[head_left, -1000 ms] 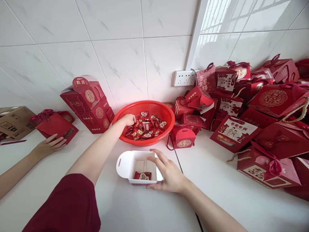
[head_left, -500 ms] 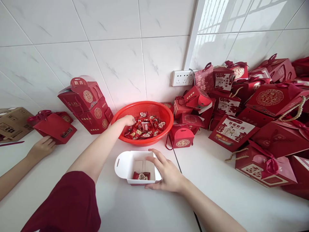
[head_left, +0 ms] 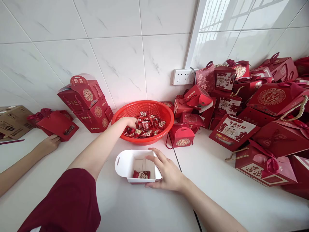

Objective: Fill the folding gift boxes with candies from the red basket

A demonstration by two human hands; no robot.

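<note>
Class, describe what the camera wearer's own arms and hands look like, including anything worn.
A maroon sleeve stops above the bare left forearm. The right forearm shows no sleeve. No glove or bracelet shows on the left hand or right hand.

A: What's carried by the table [head_left: 145, 209]?
B: Red basket [head_left: 147, 141], approx. ctr.; open white box [head_left: 129, 164] apparently rested in front. Red boxes [head_left: 89, 109] are stacked L of basket.
A: Far L/R?
B: Brown carton [head_left: 14, 124] seen far L; gift boxes [head_left: 267, 100] piled R. White top's split by dark seam [head_left: 197, 219].
</note>
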